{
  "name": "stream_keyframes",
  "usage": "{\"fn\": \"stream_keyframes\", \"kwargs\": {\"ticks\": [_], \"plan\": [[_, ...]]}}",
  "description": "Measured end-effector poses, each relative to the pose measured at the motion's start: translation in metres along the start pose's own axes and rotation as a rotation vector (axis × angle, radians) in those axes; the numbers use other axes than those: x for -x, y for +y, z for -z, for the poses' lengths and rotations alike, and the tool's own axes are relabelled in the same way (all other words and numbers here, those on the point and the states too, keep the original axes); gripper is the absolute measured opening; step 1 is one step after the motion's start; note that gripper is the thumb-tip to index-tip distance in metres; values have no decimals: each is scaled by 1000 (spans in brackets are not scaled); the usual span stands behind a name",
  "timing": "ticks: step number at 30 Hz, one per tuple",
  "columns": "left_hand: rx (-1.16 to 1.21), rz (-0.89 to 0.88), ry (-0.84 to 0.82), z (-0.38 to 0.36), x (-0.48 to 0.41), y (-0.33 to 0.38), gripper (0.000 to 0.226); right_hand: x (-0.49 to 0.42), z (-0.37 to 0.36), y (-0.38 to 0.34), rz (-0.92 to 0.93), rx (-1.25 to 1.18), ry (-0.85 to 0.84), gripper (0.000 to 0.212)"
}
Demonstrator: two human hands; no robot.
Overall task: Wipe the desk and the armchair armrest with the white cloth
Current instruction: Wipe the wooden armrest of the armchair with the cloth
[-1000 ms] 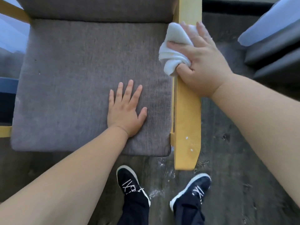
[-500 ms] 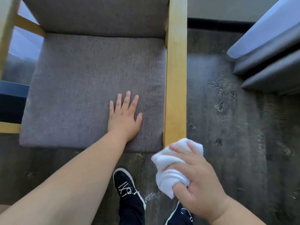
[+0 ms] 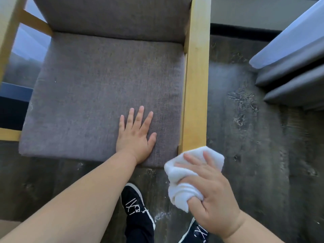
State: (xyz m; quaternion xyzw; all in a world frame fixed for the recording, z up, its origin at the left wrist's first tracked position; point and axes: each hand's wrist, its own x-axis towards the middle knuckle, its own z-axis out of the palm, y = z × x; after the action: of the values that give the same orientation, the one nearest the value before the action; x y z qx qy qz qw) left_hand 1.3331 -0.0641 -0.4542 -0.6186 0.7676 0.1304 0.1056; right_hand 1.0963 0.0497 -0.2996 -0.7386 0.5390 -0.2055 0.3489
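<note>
Drawn down the armrest (image 3: 197,85) to its front tip, the right hand (image 3: 215,204) clutched the bunched white cloth (image 3: 182,192) while the left hand (image 3: 136,137), fingers spread, braced on the seat cushion (image 3: 87,102).

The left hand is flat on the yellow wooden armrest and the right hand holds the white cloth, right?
No. The head view shows the left hand flat on the grey fabric seat cushion, not the yellow wooden armrest. The right hand does hold the crumpled white cloth.
</note>
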Motion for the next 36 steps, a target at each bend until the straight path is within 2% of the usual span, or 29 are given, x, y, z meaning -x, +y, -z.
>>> {"fn": "stream_keyframes", "kwargs": {"ticks": [2, 5, 6, 8, 11, 14, 17, 19, 21, 23, 26, 29, 36], "plan": [[2, 4, -69, 11, 0, 1, 74, 9, 10, -14, -3, -179, -21, 37], [11, -47, -145, 27, 2, -6, 75, -17, 42, -14, -207, -410, 96, 37], [-6, -72, -149, 31, 2, -12, 76, -35, 54, -10, -236, -380, 158, 35], [-63, -77, -128, 36, 5, -31, 77, -72, 64, -2, -198, -163, 203, 37], [-59, 39, -101, 31, 11, -64, 79, -96, 40, 6, -175, 45, 95, 52], [-30, 90, -91, 22, 16, -76, 79, -47, -4, 14, -79, 222, -17, 60], [-32, 83, -100, 20, 16, -72, 79, 5, -22, -6, 35, 81, -75, 57], [-11, 66, -144, 27, 17, -75, 78, 9, -19, -33, -30, -27, -86, 49], [26, 16, -197, 39, 19, -81, 76, -6, -12, -58, -128, -76, -1, 33], [100, -17, -250, 59, 29, -91, 75, -37, -2, -82, -245, -153, 60, 31], [183, -32, -263, 106, 44, -120, 72, -104, 9, -120, -330, -187, 52, 38], [210, -49, -164, 169, 53, -168, 67, -170, 16, -166, -323, -162, 18, 39], [247, 85, 37, 304, 90, -299, 64, -280, 12, -279, -307, -96, 55, 37]]}}
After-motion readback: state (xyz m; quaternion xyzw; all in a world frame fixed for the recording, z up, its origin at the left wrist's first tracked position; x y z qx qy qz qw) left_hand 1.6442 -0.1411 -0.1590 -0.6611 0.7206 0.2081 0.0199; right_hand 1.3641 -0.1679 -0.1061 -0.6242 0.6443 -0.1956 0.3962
